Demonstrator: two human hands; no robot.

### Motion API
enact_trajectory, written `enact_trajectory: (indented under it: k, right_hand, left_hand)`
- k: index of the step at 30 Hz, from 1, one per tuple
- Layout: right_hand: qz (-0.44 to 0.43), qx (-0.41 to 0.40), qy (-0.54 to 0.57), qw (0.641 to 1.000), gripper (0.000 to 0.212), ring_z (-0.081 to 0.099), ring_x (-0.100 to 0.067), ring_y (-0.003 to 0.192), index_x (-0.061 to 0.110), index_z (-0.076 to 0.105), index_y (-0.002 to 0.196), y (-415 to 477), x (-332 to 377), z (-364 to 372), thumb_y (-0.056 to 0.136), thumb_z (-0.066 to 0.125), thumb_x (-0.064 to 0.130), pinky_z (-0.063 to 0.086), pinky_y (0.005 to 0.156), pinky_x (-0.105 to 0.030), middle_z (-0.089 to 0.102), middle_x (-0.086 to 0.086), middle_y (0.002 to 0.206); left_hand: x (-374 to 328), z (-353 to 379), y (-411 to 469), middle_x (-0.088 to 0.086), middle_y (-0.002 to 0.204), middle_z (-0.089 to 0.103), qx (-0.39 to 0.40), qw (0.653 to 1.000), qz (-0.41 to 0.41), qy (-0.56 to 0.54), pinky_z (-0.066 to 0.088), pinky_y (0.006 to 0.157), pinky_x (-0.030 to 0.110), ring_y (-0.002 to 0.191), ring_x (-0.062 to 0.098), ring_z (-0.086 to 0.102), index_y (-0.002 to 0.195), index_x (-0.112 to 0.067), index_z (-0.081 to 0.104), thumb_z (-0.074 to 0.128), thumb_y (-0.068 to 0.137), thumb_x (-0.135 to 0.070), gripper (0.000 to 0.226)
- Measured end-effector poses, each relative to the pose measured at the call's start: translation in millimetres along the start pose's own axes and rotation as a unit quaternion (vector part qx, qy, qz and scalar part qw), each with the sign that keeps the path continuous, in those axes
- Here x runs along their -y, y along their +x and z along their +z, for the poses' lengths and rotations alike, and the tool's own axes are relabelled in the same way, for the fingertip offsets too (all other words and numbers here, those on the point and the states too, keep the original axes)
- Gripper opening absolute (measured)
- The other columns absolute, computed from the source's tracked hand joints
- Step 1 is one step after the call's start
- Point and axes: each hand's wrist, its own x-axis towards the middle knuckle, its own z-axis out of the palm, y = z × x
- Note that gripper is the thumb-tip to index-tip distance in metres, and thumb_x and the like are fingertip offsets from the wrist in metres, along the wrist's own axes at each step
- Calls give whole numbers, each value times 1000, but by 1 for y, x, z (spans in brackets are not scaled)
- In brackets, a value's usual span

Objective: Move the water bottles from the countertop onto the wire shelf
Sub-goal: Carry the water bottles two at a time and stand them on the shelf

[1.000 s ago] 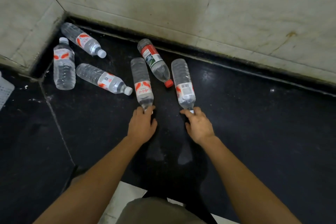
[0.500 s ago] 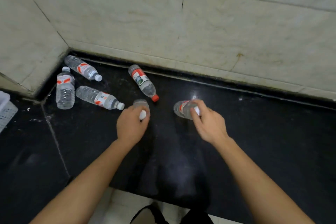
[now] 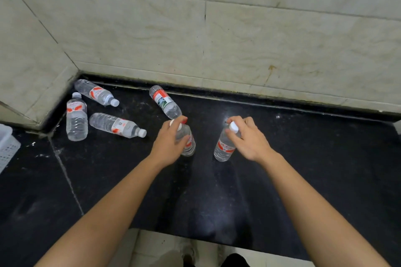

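A speckled black stone counter meets stained cream wall tiles in a corner. The left hand and right hand each grip an upright water bottle's neck; four bottles lie near the corner.

Black countertop, four bottles lying flat
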Motion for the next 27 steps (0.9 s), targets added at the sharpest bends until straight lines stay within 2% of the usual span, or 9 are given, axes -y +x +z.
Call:
enact_trajectory:
  k: [3,5,8,11,14,19,21,24,27]
  right_hand:
    - [-32,-8,2,999,47,47,-27,116,36,42,133,-5,5,8,93,65,42,46,95,-43,42,1,118]
    - [-32,-15,42,999,59,53,-25,110,36,41,132,-9,6,18,85,77,35,47,90,-38,43,4,121]
    - [22,-67,109,992,74,57,-19,109,35,38,129,-15,-2,41,74,87,27,47,89,-33,49,7,131]
    - [77,-74,182,977,90,57,-20,120,29,34,139,-20,-11,62,70,90,18,45,95,-28,51,4,133]
    - [98,-109,197,969,96,53,-15,119,24,34,142,-15,-7,75,67,94,20,44,97,-28,51,3,134]
    - [129,-161,230,951,84,57,-12,106,30,36,138,-14,1,88,74,89,18,44,86,-25,55,9,121]
    - [148,-191,254,937,79,59,-12,102,41,39,127,-21,-1,95,71,90,19,48,86,-25,59,12,115]
    - [166,-233,303,909,78,63,-4,96,57,40,108,-33,1,100,66,94,20,47,79,-11,63,20,106]
    - [187,-260,350,880,73,62,4,96,50,47,110,-50,-1,110,66,95,17,44,73,-3,66,18,105]
  left_hand:
    - [-5,5,0,0,133,45,-7,1000,30,4,50,99,47,118,24,54,131,-37,46,76,84,-25,57]
    - [-6,11,-1,-1,137,43,9,998,55,27,48,101,42,122,23,52,133,-35,44,83,76,-24,70]
    - [-3,18,1,-2,144,41,-2,998,53,18,46,105,41,129,20,48,141,-34,37,89,69,-22,89]
    - [2,22,5,-1,145,44,-32,998,52,11,46,106,42,129,20,49,144,-28,35,88,72,-20,90]
    - [7,27,7,1,141,48,-55,996,67,23,48,103,43,124,21,52,144,-30,33,88,72,-19,91]
    - [16,39,10,-3,145,47,-76,996,37,-16,42,100,31,124,16,51,151,-35,23,86,74,-18,101]
    - [21,43,11,-11,146,47,-66,994,0,-82,42,102,29,124,8,51,152,-41,19,86,75,-18,105]
    - [35,47,15,0,134,56,-69,988,-15,-141,50,102,43,118,16,60,143,-29,40,87,70,-23,87]
    - [38,49,19,8,122,55,-68,990,-13,-120,54,94,47,108,22,62,132,-19,49,88,68,-25,75]
